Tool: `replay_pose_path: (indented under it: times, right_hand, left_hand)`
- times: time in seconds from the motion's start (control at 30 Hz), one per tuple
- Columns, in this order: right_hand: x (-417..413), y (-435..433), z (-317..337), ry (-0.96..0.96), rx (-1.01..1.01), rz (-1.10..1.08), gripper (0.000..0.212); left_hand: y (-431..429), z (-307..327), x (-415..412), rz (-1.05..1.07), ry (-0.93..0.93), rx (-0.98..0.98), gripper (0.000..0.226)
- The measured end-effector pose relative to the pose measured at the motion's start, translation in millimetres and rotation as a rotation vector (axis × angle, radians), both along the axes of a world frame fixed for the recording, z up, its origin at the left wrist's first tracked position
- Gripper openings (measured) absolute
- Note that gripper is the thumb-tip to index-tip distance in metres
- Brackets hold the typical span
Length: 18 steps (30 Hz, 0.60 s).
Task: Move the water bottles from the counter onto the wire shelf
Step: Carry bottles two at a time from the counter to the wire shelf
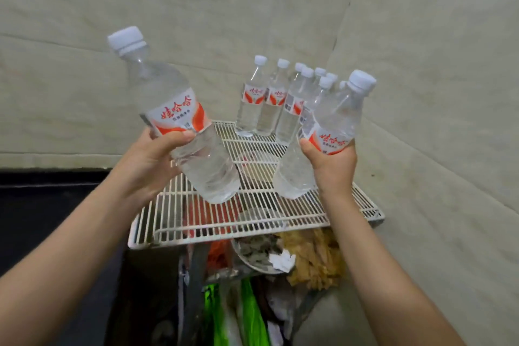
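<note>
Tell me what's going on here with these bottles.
A person is stocking a wire shelf. The left hand grips one bottle, tilted, and the right hand grips a second bottle, both held above the shelf and not yet set down. Several standing bottles are already upright at the shelf's back corner.

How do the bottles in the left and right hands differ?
The left-hand bottle leans its cap left; the right-hand bottle leans right. The left-hand bottle looks bigger in view; the right-hand bottle overlaps the standing bottles behind. Both are clear, white-capped, red-labelled, gripped above the wire shelf.
</note>
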State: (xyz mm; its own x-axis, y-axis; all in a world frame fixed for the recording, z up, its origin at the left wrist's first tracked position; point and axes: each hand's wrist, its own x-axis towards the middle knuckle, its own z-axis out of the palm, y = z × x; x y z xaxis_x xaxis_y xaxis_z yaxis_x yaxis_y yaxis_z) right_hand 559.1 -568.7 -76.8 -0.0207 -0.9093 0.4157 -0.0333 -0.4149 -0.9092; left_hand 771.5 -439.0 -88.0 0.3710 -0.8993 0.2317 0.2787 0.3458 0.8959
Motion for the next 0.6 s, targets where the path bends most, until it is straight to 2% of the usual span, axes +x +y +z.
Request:
replay_pose_path:
  times: [0.1,0.23,0.3,0.43,0.53,0.6]
  right_hand:
    - [33,-41,4,0.040,-0.004,0.036,0.048]
    - [73,-93,1,0.207,0.025,0.086,0.050]
    - [91,-115,0,0.266,0.030,0.110,0.049]
    - [124,-159,-5,0.247,0.087,0.098,0.050]
    - [136,-185,-13,0.222,0.109,0.081,0.062]
    - [136,-193,-16,0.248,0.111,0.089,0.061]
  left_hand:
    - [-38,6,29,0.007,-0.054,0.002,0.091]
    - [-82,4,61,0.036,-0.111,0.007,0.102]
    - [-100,0,75,0.025,-0.137,0.015,0.099]
    - [-134,-4,98,0.050,-0.141,0.061,0.095]
    - [-153,-3,105,0.031,-0.212,0.098,0.092]
    - [-165,-2,106,0.011,-0.233,0.119,0.089]
